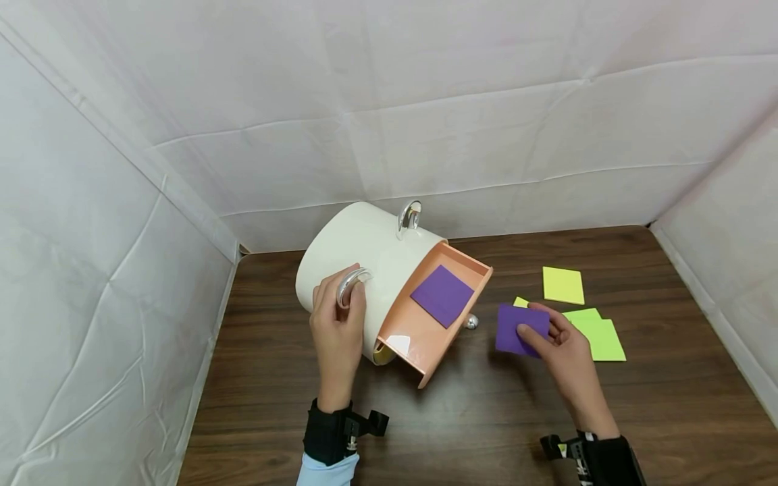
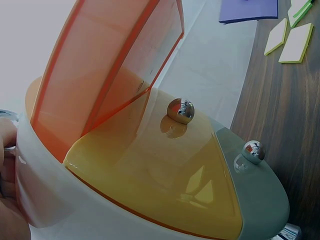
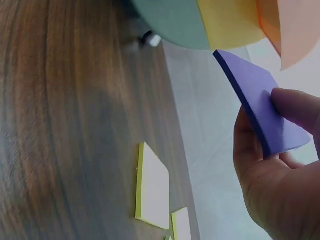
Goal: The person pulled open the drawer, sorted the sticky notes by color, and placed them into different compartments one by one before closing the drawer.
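A white rounded organizer (image 1: 346, 250) with silver ring-shaped pieces on its side stands on the table. My left hand (image 1: 338, 334) grips one silver ring (image 1: 346, 289) on the near side. The peach top drawer (image 1: 398, 307) is pulled out, and a purple sticky note pad (image 1: 442, 295) lies flat inside it. Below it, the left wrist view shows a yellow drawer (image 2: 160, 170) and a grey-green drawer (image 2: 265, 195), each with a silver knob. To the right of the drawer, my right hand (image 1: 568, 354) pinches another purple sticky note pad (image 3: 255, 100) between thumb and fingers, above the table.
On the wooden table (image 1: 681, 378) at the right lie a yellow sticky note pad (image 1: 562, 285), overlapping lime-green pads (image 1: 602, 339) and a partly hidden yellow one (image 1: 520, 302). White cloth walls (image 1: 462, 135) enclose the back and sides.
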A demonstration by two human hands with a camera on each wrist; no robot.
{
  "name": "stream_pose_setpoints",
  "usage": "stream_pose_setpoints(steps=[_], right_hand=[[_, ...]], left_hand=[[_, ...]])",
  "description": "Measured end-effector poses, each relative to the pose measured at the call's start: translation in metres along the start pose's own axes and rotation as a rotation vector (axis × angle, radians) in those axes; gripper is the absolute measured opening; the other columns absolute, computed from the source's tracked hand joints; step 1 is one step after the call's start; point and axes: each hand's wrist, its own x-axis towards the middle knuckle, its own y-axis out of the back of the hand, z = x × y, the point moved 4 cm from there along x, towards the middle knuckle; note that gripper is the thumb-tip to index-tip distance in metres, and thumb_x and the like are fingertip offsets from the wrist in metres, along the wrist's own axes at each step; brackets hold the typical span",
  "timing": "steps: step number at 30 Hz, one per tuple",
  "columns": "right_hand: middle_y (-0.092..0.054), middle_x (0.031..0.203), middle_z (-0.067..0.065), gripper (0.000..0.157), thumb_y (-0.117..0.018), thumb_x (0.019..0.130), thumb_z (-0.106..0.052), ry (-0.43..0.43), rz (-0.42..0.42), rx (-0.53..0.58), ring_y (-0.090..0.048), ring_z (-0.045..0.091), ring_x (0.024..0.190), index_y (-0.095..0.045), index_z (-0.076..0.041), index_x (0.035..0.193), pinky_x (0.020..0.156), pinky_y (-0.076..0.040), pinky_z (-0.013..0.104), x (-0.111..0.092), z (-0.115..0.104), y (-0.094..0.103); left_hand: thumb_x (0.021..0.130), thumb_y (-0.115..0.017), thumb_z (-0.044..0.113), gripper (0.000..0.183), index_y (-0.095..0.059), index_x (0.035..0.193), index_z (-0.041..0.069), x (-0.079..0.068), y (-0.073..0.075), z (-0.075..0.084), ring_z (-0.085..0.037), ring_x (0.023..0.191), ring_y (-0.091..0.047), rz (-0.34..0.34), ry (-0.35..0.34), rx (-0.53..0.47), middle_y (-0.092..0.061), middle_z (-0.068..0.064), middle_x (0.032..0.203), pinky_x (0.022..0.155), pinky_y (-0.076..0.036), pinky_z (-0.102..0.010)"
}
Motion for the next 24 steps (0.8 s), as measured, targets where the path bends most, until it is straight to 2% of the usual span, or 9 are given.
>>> stream_pose_setpoints(steps=[4, 8, 11, 15, 19, 21, 24], right_hand=[[-0.060, 0.122, 0.013, 0.056, -0.066, 0.091, -0.038, -0.003, 0.017, 0.054, -0.063, 0.014, 0.101, -0.053, -0.003, 0.133, 0.079, -0.051, 0.030, 0.001, -0.003, -0.002], [-0.050, 0.132, 0.020, 0.051, -0.060, 0.097, -0.028, 0.038, -0.031, 0.252, -0.062, 0.022, 0.109, -0.042, -0.005, 0.138, 0.078, -0.051, 0.045, 0.002, -0.010, -0.005], [-0.044, 0.136, 0.022, 0.050, -0.057, 0.098, -0.021, 0.083, -0.068, 0.334, -0.061, 0.025, 0.112, -0.036, -0.006, 0.142, 0.078, -0.050, 0.049, 0.003, -0.017, -0.007], [-0.045, 0.136, 0.021, 0.052, -0.057, 0.097, -0.016, 0.128, -0.082, 0.315, -0.061, 0.023, 0.111, -0.034, -0.004, 0.142, 0.080, -0.049, 0.047, 0.006, -0.030, -0.006], [-0.053, 0.129, 0.022, 0.052, -0.060, 0.096, -0.017, 0.171, -0.038, 0.207, -0.064, 0.018, 0.106, -0.036, -0.003, 0.140, 0.081, -0.050, 0.039, 0.010, -0.045, -0.001], [-0.056, 0.125, 0.023, 0.052, -0.062, 0.095, -0.019, 0.190, -0.016, 0.157, -0.065, 0.015, 0.104, -0.038, -0.002, 0.139, 0.081, -0.049, 0.035, 0.012, -0.053, 0.001], [-0.055, 0.126, 0.022, 0.055, -0.063, 0.095, -0.018, 0.212, -0.026, 0.144, -0.065, 0.015, 0.104, -0.038, -0.005, 0.142, 0.082, -0.049, 0.031, 0.015, -0.063, 0.004]], left_hand=[[0.096, -0.061, 0.019, 0.027, -0.067, 0.122, 0.023, 0.000, 0.000, 0.001, -0.016, 0.098, -0.052, 0.004, -0.003, 0.007, -0.061, 0.007, 0.117, 0.070, -0.046, -0.028], [0.096, -0.061, 0.019, 0.026, -0.067, 0.122, 0.023, 0.000, 0.000, 0.001, -0.016, 0.096, -0.052, 0.005, -0.001, 0.008, -0.061, 0.006, 0.116, 0.069, -0.046, -0.028], [0.096, -0.061, 0.019, 0.026, -0.067, 0.122, 0.022, 0.000, 0.000, 0.002, -0.016, 0.096, -0.052, 0.005, 0.001, 0.006, -0.061, 0.006, 0.116, 0.069, -0.046, -0.028], [0.095, -0.062, 0.014, 0.026, -0.068, 0.121, 0.018, 0.000, -0.001, 0.002, -0.017, 0.097, -0.053, 0.013, 0.001, 0.000, -0.061, 0.003, 0.115, 0.070, -0.046, -0.028], [0.094, -0.063, 0.009, 0.026, -0.068, 0.120, 0.013, 0.000, -0.001, 0.005, -0.018, 0.096, -0.052, 0.019, -0.010, -0.010, -0.061, 0.001, 0.114, 0.069, -0.046, -0.028], [0.094, -0.062, 0.010, 0.026, -0.068, 0.120, 0.014, 0.000, -0.001, 0.005, -0.018, 0.096, -0.052, 0.018, -0.012, -0.006, -0.062, 0.001, 0.114, 0.068, -0.045, -0.027], [0.095, -0.062, 0.015, 0.026, -0.068, 0.121, 0.018, 0.000, -0.001, 0.001, -0.017, 0.097, -0.052, 0.012, -0.011, -0.002, -0.061, 0.004, 0.115, 0.068, -0.045, -0.027]])
